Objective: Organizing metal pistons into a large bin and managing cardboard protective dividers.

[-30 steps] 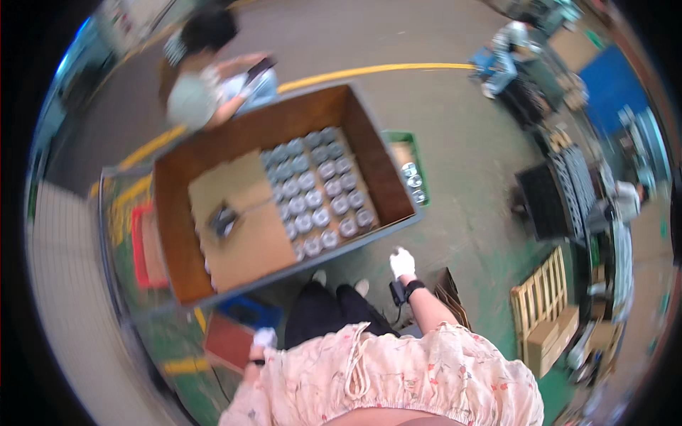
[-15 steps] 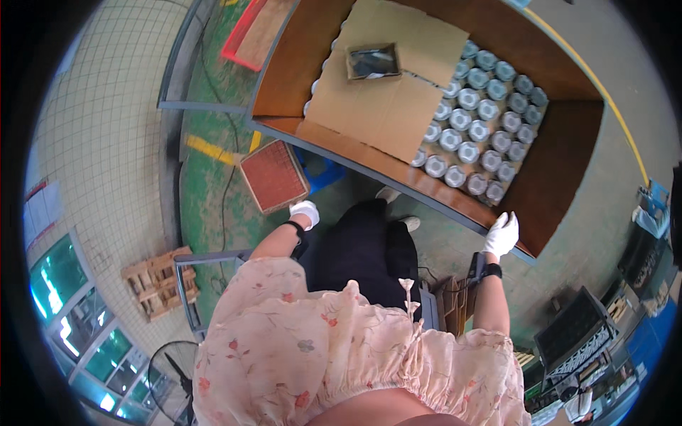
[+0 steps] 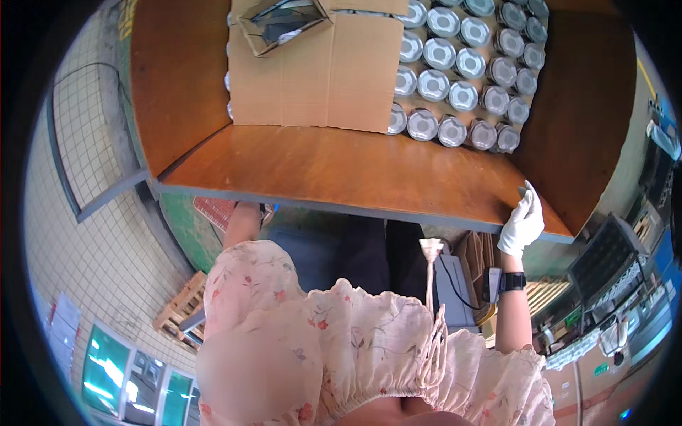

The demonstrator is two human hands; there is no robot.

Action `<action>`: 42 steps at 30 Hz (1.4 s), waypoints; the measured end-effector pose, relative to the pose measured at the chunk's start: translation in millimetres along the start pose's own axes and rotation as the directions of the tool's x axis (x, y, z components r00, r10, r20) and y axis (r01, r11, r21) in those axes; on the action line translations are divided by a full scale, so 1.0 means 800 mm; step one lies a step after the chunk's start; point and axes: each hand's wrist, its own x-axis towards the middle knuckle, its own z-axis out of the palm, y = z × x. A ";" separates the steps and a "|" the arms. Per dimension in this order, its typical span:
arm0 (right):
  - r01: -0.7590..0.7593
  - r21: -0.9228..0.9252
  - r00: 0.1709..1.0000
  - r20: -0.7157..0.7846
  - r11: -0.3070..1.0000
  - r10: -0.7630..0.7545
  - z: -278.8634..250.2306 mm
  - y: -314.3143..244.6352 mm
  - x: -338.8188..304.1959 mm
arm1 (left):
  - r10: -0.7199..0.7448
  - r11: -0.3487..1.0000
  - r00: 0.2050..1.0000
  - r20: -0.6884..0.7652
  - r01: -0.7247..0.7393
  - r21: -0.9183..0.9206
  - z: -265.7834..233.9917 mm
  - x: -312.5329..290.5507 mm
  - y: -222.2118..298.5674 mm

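My right hand (image 3: 523,221), in a white glove, is at the right end of the front rim of a large brown-walled bin (image 3: 341,167). Its fingers are bent over the rim and gripping it. My left forearm (image 3: 244,224) reaches down beneath that rim at the left, hiding the left hand. Partly showing beside this forearm is a red-topped stool or box (image 3: 213,207). Inside the bin, rows of round silver-lidded jars (image 3: 433,85) stand at the right. A cardboard sheet (image 3: 312,78) covers the left part, with a small open carton (image 3: 280,28) of dark items on it.
A grey rail (image 3: 114,193) adjoins the bin's left side. Lower left, a wooden pallet (image 3: 181,304) sits by a tiled wall. To the right of my legs are a grey case (image 3: 455,287) with a cable and brown cardboard (image 3: 474,259). A black rack (image 3: 604,252) stands farther right.
My view has moved closer over the bin and turned. The left hand, beside the red-topped stool or box before, has gone under the rim. The right hand stays at the rim's right end.
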 end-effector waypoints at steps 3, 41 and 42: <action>-0.058 0.136 0.998 -0.001 0.989 0.059 -0.004 0.012 -0.001 | -0.004 0.999 0.999 0.032 0.003 0.053 -0.006 0.016 0.009; 0.102 0.180 0.995 -0.041 0.978 -0.096 -0.007 0.033 0.001 | 0.525 0.849 0.610 -0.594 -0.427 0.311 -0.402 -0.260 0.277; 0.140 0.171 0.989 -0.081 0.975 -0.127 -0.004 0.030 0.001 | 0.577 0.816 0.600 -0.554 -0.386 0.431 -0.394 -0.241 0.258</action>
